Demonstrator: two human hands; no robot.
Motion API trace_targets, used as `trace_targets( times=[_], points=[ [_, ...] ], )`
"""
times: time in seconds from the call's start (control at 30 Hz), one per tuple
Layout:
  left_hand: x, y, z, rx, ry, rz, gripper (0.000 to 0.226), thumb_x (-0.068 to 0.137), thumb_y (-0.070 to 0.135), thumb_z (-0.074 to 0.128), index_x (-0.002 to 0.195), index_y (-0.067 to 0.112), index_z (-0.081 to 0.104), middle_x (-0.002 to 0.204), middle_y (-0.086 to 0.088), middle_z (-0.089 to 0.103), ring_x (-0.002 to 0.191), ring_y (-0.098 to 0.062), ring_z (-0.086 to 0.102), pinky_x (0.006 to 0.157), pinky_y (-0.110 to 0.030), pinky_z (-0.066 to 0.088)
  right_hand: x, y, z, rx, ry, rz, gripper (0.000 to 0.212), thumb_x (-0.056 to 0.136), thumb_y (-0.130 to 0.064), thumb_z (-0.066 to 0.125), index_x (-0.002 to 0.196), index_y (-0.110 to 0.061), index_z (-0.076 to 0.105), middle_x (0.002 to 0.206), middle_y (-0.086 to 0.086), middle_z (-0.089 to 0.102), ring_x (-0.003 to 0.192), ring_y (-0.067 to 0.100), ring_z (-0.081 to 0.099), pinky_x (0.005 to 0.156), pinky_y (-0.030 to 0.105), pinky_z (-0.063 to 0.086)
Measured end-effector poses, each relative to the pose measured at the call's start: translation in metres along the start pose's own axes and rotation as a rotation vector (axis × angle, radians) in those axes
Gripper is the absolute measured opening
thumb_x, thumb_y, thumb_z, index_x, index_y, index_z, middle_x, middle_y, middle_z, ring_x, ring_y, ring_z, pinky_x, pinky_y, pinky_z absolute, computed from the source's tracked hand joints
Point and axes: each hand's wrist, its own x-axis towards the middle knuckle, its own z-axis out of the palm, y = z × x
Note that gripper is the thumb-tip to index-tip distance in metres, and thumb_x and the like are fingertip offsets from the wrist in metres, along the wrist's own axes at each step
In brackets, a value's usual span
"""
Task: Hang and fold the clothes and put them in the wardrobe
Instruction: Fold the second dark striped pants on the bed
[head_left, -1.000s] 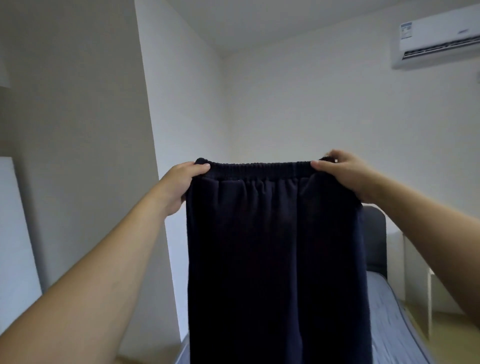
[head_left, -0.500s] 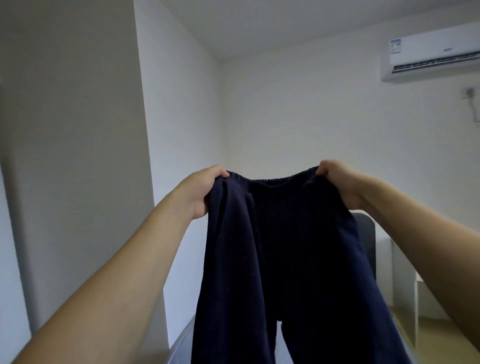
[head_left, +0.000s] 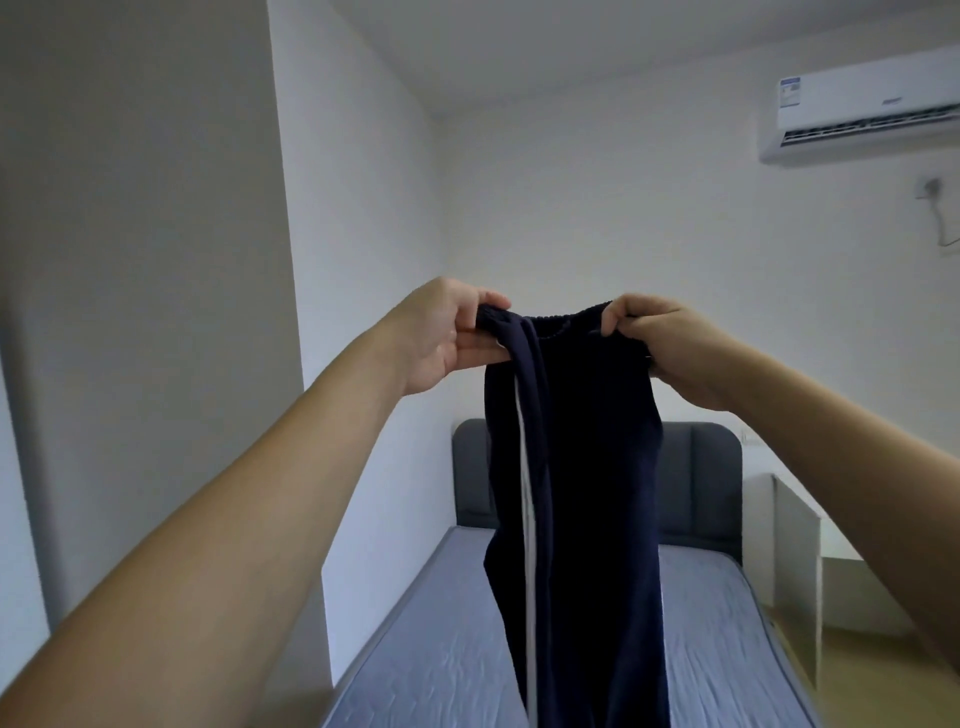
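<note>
Dark navy trousers (head_left: 587, 493) with an elastic waistband and a white side stripe hang in front of me over the bed. My left hand (head_left: 441, 335) grips the left end of the waistband. The right end is pinched by my right hand (head_left: 660, 343). The two hands are close together, so the trousers are folded lengthwise, leg against leg. The lower ends of the legs run out of view at the bottom.
A bed with a blue-grey mattress (head_left: 447, 649) and a dark grey headboard (head_left: 696, 483) stands below. A white wall corner (head_left: 291, 312) rises at the left. A white open cabinet (head_left: 795, 545) is at the right, an air conditioner (head_left: 862, 119) above it.
My hands have come together, from a wide spread waistband to a narrow lengthwise fold. The view has tilted down, and the bed now shows.
</note>
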Motion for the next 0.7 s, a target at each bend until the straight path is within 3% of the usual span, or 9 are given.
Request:
trace_targets(
  times=[0.1,0.17,0.23,0.3,0.37,0.47,0.57,0.63,0.7],
  points=[
    [-0.002,-0.007,0.003,0.318,-0.063,0.181,0.034,0.087,-0.011,0.043,0.102,0.009,0.065,0.094,-0.011,0.067,0.078,-0.017,0.067,0.079,-0.03,0.059,-0.005,-0.003,-0.004,0.102,-0.045,0.046,0.034,0.087,0.006,0.033,0.079,-0.016,0.058,0.077,0.001,0.059,0.065,0.014,0.047,0.058,0.027,0.032],
    [-0.001,-0.012,0.009,0.613,-0.02,0.346,0.015,0.092,0.008,0.06,0.097,0.019,0.069,0.09,-0.002,0.064,0.079,-0.01,0.06,0.081,-0.025,0.051,-0.008,-0.006,-0.003,0.118,-0.086,0.061,0.032,0.082,0.006,0.032,0.082,-0.016,0.056,0.084,0.005,0.054,0.07,0.015,0.046,0.061,0.028,0.033],
    [0.001,-0.016,0.011,0.767,0.035,0.424,0.007,0.092,0.029,0.065,0.097,0.026,0.068,0.101,0.005,0.053,0.092,-0.007,0.053,0.083,-0.017,0.04,-0.012,-0.008,0.0,0.093,-0.137,0.053,0.029,0.083,0.006,0.036,0.086,-0.016,0.055,0.083,0.003,0.052,0.07,0.013,0.047,0.061,0.026,0.036],
    [0.004,-0.017,0.012,0.749,0.042,0.44,0.01,0.092,0.032,0.064,0.099,0.024,0.066,0.108,0.005,0.057,0.1,-0.01,0.056,0.085,-0.019,0.042,-0.014,-0.01,0.002,0.042,-0.18,0.034,0.022,0.087,0.003,0.046,0.09,-0.017,0.055,0.081,-0.001,0.054,0.072,0.011,0.049,0.065,0.025,0.038],
    [0.002,-0.017,0.015,0.689,0.038,0.442,0.01,0.092,0.027,0.065,0.096,0.019,0.065,0.098,0.0,0.069,0.093,-0.017,0.065,0.084,-0.035,0.053,-0.018,-0.011,0.004,-0.043,-0.194,0.014,0.012,0.088,-0.008,0.059,0.096,-0.016,0.058,0.084,-0.003,0.059,0.077,0.01,0.053,0.071,0.024,0.041],
    [-0.002,-0.018,0.022,0.638,0.06,0.465,0.011,0.09,0.026,0.069,0.094,0.016,0.066,0.093,-0.003,0.072,0.089,-0.021,0.068,0.086,-0.044,0.055,-0.019,-0.012,0.005,-0.172,-0.164,-0.006,0.03,0.081,-0.028,0.074,0.103,-0.012,0.061,0.09,-0.002,0.063,0.08,0.009,0.058,0.073,0.022,0.044],
    [-0.007,-0.018,0.029,0.585,-0.01,0.455,0.013,0.088,0.026,0.07,0.096,0.016,0.066,0.094,-0.003,0.073,0.09,-0.021,0.068,0.086,-0.039,0.054,-0.023,-0.014,0.007,-0.222,-0.123,-0.079,0.008,0.087,-0.019,0.069,0.089,-0.014,0.063,0.078,-0.001,0.056,0.071,0.01,0.051,0.062,0.021,0.039],
    [-0.011,-0.017,0.026,0.586,-0.137,0.318,0.029,0.082,0.025,0.065,0.104,0.006,0.064,0.096,-0.009,0.069,0.09,-0.027,0.064,0.087,-0.038,0.049,-0.024,-0.011,0.004,-0.18,-0.078,-0.101,0.014,0.091,-0.009,0.058,0.08,-0.018,0.06,0.069,-0.004,0.05,0.062,0.008,0.045,0.056,0.023,0.032],
    [-0.016,-0.017,0.024,0.679,-0.327,0.134,0.04,0.077,0.017,0.055,0.114,0.001,0.06,0.1,-0.009,0.064,0.094,-0.023,0.059,0.094,-0.037,0.043,-0.028,-0.009,0.0,-0.091,-0.063,-0.074,0.022,0.09,-0.004,0.05,0.075,-0.018,0.057,0.067,-0.003,0.047,0.059,0.009,0.043,0.054,0.024,0.032]
  ],
)
